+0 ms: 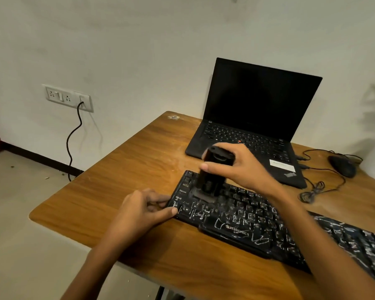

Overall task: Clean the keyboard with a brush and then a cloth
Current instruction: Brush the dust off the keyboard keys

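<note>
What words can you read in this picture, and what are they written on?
"ZEBRONICS": front edge of the keyboard.
"ThinkPad": near corner of the laptop, by its keys.
White sticker on the laptop: print too blurred to read.
Key letters on the keyboard and the laptop: too small or smeared to read for sure.
</note>
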The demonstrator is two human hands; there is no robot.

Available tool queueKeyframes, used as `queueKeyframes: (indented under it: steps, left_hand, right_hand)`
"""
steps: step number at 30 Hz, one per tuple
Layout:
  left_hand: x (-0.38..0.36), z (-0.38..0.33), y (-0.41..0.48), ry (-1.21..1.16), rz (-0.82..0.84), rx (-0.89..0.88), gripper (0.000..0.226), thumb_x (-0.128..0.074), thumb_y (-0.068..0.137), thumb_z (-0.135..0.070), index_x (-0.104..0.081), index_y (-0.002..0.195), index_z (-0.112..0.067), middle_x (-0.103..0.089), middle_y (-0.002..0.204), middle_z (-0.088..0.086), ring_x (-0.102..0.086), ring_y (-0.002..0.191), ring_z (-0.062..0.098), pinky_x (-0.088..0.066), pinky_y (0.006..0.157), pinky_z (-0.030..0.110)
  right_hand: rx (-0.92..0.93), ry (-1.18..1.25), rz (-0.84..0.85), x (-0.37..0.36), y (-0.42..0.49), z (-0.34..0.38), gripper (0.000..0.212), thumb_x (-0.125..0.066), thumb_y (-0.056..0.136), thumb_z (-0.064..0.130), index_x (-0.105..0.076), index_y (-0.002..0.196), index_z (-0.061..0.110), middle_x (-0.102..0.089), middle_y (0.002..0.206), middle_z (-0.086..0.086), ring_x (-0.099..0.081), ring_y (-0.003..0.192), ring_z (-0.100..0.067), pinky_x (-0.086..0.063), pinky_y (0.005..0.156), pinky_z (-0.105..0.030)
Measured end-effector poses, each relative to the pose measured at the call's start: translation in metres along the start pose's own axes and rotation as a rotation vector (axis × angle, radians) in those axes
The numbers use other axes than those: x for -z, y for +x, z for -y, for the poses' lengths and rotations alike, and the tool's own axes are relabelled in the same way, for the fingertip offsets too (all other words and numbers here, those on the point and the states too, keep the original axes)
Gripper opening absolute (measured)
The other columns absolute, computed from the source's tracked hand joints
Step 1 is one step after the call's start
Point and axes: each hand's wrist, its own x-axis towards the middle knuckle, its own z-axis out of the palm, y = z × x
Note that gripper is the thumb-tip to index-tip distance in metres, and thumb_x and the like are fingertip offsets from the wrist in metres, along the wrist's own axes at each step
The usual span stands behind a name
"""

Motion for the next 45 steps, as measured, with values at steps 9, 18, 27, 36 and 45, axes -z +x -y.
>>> queueKeyframes:
  steps: [9, 18, 27, 36, 45]
  left_hand:
    - [0.002, 0.000, 0.001, -0.031, 0.056, 0.039, 0.029, -0.074, 0.072, -0.031, -0.070, 0.101, -0.028, -0.056, 0.068, -0.010, -0.052, 0.061, 0.002, -0.041, 0.058, 0.006]
    - [0.003, -0.002, 0.001, -0.028, 0.086, 0.040, 0.024, -0.073, 0.074, -0.028, -0.070, 0.098, -0.032, -0.056, 0.065, -0.011, -0.051, 0.062, 0.005, -0.039, 0.056, 0.008]
    - [0.004, -0.004, 0.002, -0.002, 0.090, 0.045, 0.019, -0.074, 0.073, -0.029, -0.069, 0.089, -0.037, -0.064, 0.073, -0.008, -0.060, 0.069, 0.013, -0.042, 0.061, 0.011]
    - [0.006, -0.009, 0.001, -0.017, 0.091, 0.075, 0.024, -0.076, 0.072, -0.029, -0.063, 0.069, -0.048, -0.070, 0.068, -0.011, -0.062, 0.065, 0.011, -0.042, 0.057, 0.010]
    - [0.007, -0.008, 0.003, -0.066, 0.138, 0.122, 0.025, -0.072, 0.076, -0.026, -0.070, 0.100, -0.024, -0.052, 0.039, -0.023, -0.050, 0.047, -0.014, -0.036, 0.054, 0.001]
  right_hand:
    - [0.016, 0.108, -0.231, -0.021, 0.016, -0.014, 0.022, -0.071, 0.080, 0.019, -0.063, 0.091, 0.002, -0.066, 0.084, -0.013, -0.064, 0.077, -0.015, -0.051, 0.068, -0.021]
    - [0.013, 0.054, -0.093, -0.025, 0.017, -0.005, 0.020, -0.071, 0.080, 0.024, -0.063, 0.091, 0.009, -0.065, 0.083, -0.006, -0.063, 0.077, -0.013, -0.049, 0.067, -0.021]
    - [-0.061, -0.007, -0.024, 0.001, -0.009, -0.013, 0.026, -0.072, 0.077, 0.024, -0.063, 0.091, 0.004, -0.065, 0.086, -0.013, -0.063, 0.077, -0.016, -0.051, 0.068, -0.025]
    - [0.059, 0.098, -0.094, -0.021, 0.004, 0.008, 0.026, -0.070, 0.081, 0.018, -0.061, 0.101, 0.005, -0.071, 0.099, -0.002, -0.066, 0.093, -0.011, -0.054, 0.081, -0.027]
    - [-0.052, -0.031, 0.030, 0.000, -0.017, -0.006, 0.041, -0.067, 0.067, 0.049, -0.062, 0.085, 0.012, -0.065, 0.079, -0.007, -0.065, 0.074, -0.020, -0.053, 0.068, -0.037]
